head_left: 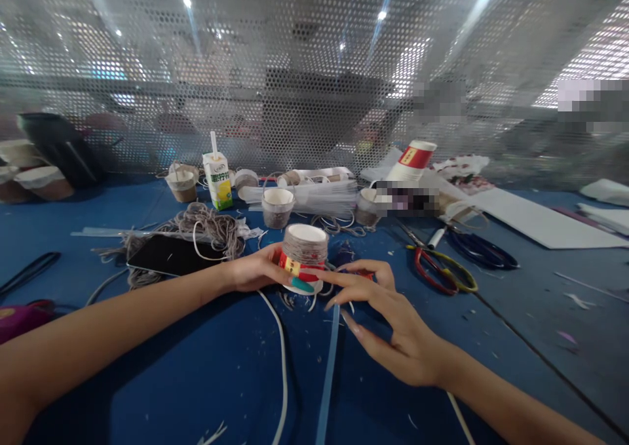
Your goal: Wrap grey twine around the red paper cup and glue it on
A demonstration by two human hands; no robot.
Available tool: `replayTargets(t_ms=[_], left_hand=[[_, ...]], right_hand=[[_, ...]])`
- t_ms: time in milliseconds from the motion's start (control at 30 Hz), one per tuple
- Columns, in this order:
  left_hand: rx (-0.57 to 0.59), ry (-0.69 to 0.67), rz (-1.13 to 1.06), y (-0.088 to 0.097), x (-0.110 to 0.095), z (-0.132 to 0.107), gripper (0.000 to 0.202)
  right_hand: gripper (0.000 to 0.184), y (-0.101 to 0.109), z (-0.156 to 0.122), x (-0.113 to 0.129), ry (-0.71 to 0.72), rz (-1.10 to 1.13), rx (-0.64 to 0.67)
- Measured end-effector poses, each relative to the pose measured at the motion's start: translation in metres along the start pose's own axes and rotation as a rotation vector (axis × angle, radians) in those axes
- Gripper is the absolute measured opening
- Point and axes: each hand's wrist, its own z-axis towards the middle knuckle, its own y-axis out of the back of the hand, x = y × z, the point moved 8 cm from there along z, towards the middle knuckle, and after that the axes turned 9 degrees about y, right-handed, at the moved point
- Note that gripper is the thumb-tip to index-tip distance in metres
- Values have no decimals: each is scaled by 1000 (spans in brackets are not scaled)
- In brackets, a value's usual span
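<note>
My left hand [258, 268] grips a paper cup [305, 251] from its left side, thumb across the front. Grey yarn is wound around the upper part of the cup; below it a red and yellow printed band shows, with white at the bottom. A white round end of the cup faces up. My right hand [398, 327] is at the cup's right with fingers spread, its index fingertip at the cup's front. I cannot tell whether that fingertip presses on it. Below the hands, a translucent glue stick [330, 366] and a white cable [281, 353] run toward me.
Grey yarn [206, 225] lies in a heap around a black phone [167, 255] at left. Behind stand a drink carton [217, 181], a yarn-wrapped cup [278, 208] and a bundle of glue sticks [324, 198]. Scissors [437, 271] and white board [545, 219] lie right. Perforated metal [314, 52] rises behind.
</note>
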Motion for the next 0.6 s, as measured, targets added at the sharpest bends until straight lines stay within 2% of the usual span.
replayTargets(t_ms=[133, 400, 600], left_hand=[[-42, -4, 21, -1, 0, 1, 52], [-266, -58, 119, 3, -3, 0, 56], [-366, -102, 143, 5, -3, 2, 55]], right_hand=[[33, -1, 0, -1, 5, -9, -6], [32, -3, 2, -2, -15, -136, 45], [31, -8, 5, -1, -15, -207, 101]])
